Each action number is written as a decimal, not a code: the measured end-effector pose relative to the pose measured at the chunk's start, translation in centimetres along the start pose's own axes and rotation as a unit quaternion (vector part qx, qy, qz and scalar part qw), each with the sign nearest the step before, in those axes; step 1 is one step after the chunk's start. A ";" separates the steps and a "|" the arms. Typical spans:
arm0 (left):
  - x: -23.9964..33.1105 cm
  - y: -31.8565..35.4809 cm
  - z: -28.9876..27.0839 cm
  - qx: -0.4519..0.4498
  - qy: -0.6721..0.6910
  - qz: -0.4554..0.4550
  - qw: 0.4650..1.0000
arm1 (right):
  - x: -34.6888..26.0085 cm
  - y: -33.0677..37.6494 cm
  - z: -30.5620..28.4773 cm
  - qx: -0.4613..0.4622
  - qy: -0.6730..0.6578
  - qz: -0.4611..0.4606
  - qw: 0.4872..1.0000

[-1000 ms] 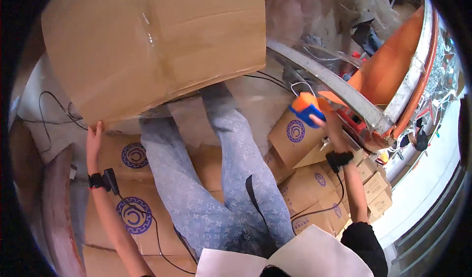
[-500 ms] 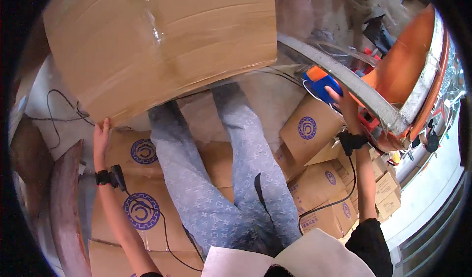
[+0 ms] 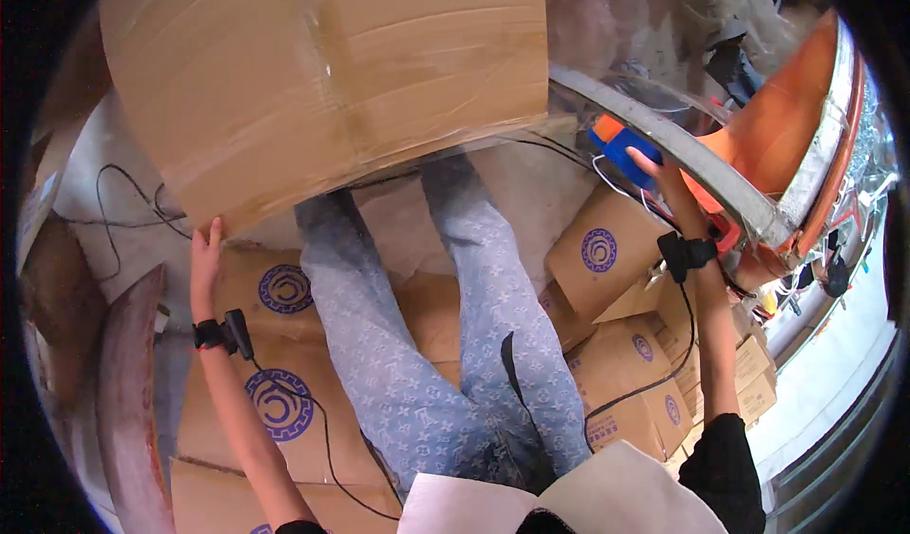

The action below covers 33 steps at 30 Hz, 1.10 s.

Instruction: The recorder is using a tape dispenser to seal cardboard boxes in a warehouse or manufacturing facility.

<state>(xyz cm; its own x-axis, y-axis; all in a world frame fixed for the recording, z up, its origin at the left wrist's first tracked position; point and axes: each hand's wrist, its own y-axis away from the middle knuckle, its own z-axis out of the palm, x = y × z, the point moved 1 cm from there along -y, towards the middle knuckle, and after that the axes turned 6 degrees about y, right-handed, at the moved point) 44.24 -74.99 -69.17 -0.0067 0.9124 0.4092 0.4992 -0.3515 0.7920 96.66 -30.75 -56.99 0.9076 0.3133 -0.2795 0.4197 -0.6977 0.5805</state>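
A large brown cardboard box (image 3: pixel 436 51) fills the upper left, with a shiny strip of clear tape running down its face. At its lower left corner, the fingers of my left hand (image 3: pixel 206 254) are closed on the cardboard edge. My right hand (image 3: pixel 661 179) is closed on a blue and orange device (image 3: pixel 630 158), whose exact kind I cannot make out. A thin white cord (image 3: pixel 604 181) loops beside the device. The palm and some fingers of this hand are turned away. Both wrists carry black straps with small wired units.
Under and beside my legs lie several flatter brown cartons (image 3: pixel 270 354) with blue round emblems. A curved grey rim (image 3: pixel 673 145) with an orange inside stands right of my right hand. Black cables (image 3: pixel 118 221) trail over the floor. A curved wooden piece (image 3: pixel 128 392) lies at the left.
The whole view has shifted slightly, so most things sit a little farther right. Both hands keep their holds on the box corner and the blue and orange device.
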 end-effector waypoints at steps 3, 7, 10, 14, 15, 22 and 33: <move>0.7 0.3 0.2 0.002 0.045 -0.007 0.999 | 0.3 -0.1 0.7 0.020 -0.381 0.061 0.922; 0.9 0.6 0.2 0.005 0.037 -0.029 0.999 | -1.5 -0.7 0.1 0.036 -0.232 0.023 0.972; 0.6 0.4 0.2 -0.003 0.050 -0.018 0.999 | -3.1 -1.1 -0.3 0.074 -0.049 0.004 0.996; -0.2 0.0 0.2 -0.022 0.070 -0.026 0.997 | -2.9 -1.6 -0.1 0.095 -0.111 -0.023 0.989; -0.3 -0.1 0.2 -0.015 0.078 -0.010 0.997 | -2.4 -1.6 -0.1 0.077 0.022 -0.049 0.996; -0.5 0.1 0.2 0.007 0.052 -0.015 0.999 | 0.4 -3.2 1.8 -0.109 0.143 0.041 0.983; -0.9 0.6 1.9 0.087 0.079 -0.028 0.993 | 2.3 -7.1 7.4 -0.053 -0.051 -0.032 0.997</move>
<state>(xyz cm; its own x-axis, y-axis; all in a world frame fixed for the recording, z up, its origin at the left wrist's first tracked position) 46.21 -75.62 -69.95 -0.1670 0.8803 0.4440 0.6360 -0.2479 0.7308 95.71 -29.79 -67.39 0.8755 0.2833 -0.3914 0.4798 -0.6056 0.6349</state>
